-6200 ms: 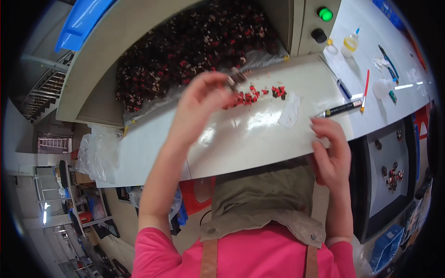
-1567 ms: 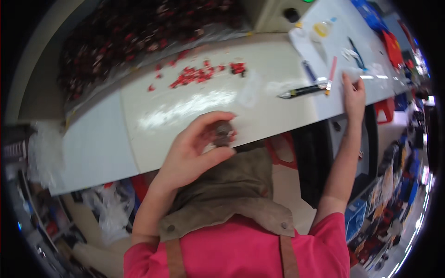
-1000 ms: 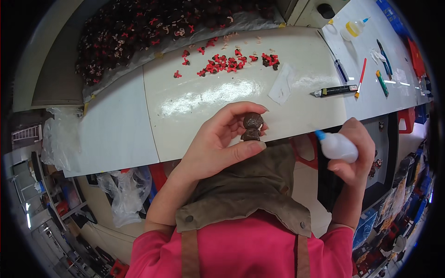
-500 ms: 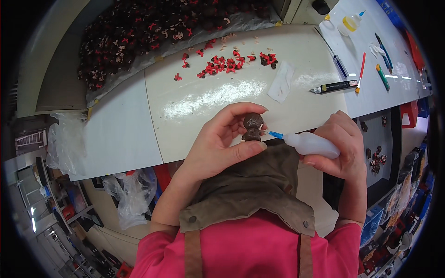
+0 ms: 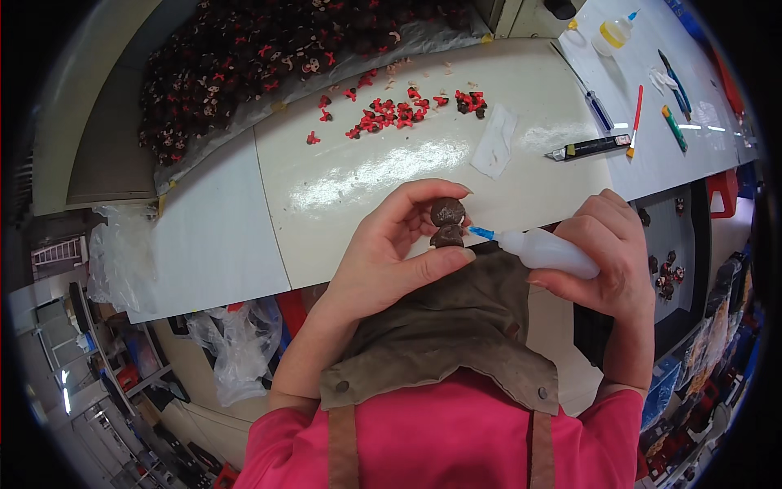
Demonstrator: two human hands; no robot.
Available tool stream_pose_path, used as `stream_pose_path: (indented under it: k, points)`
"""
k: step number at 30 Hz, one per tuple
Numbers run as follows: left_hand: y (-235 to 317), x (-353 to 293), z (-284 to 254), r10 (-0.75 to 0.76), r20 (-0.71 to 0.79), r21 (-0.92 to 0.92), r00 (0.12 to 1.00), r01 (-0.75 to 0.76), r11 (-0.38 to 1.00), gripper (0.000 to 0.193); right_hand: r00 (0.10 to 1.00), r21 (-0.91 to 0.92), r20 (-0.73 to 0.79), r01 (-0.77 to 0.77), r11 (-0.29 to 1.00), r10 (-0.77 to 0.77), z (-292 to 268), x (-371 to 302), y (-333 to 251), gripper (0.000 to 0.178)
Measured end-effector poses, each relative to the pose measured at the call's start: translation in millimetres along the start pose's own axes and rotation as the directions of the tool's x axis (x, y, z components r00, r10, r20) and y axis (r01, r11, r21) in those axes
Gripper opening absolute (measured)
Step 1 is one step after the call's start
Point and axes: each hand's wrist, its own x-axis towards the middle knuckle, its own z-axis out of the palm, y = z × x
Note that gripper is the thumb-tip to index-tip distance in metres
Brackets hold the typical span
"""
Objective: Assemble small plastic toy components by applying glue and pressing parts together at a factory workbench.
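Observation:
Between the fingers and thumb of my left hand (image 5: 405, 240) is a small dark brown figurine (image 5: 447, 213) made of two rounded lumps, one above the other. My fingers hide its left side. My right hand (image 5: 611, 257) is wrapped round a translucent white squeeze bottle (image 5: 556, 253), tilted on its side with its blue needle tip (image 5: 482, 233) pointing left. The fine needle end sits at the narrow waist of the figurine; whether it touches is too small to tell.
Small red-and-black pieces (image 5: 391, 114) lie scattered across the table (image 5: 342, 212), near a white paper (image 5: 494, 143). A big heap of dark figurines (image 5: 244, 65) fills the back left. At right lie a utility knife (image 5: 588, 147), brush (image 5: 635, 122), screwdriver (image 5: 599, 110) and another bottle (image 5: 612, 37).
The view has shifted slightly. Both hands keep almost the same pose, with the figurine and the bottle still held close together.

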Motion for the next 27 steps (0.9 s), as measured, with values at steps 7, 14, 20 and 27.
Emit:
stream_pose_path:
  k: [7, 14, 20, 27]
  points:
    - [0.0, 1.4, 3.9, -0.020, -0.024, 0.050, 1.000, 0.021, 0.998, 0.055, 0.998, -0.150, 0.028, 0.054, 0.987, -0.051, -12.4, 4.5, -6.9, 0.039]
    - [-1.7, 1.7, 5.3, -0.002, -0.024, 0.072, 1.000, 0.003, 0.997, 0.052, 0.996, -0.205, 0.062, 0.080, 0.975, -0.069, -19.6, 5.4, -9.8, 0.041]
    - [0.8, 1.0, 3.0, -0.002, 0.002, 0.059, 1.000, 0.002, 0.998, 0.046, 1.000, 0.028, -0.011, 0.001, 1.000, -0.001, -12.3, -6.9, 6.4, 0.037]
    - [5.0, 1.7, -0.6, -0.007, -0.043, -0.002, 0.999, 0.007, 1.000, 0.062, 0.718, 0.655, -0.338, -0.285, 0.700, 0.608, 3.9, -59.9, 69.2, 0.054]
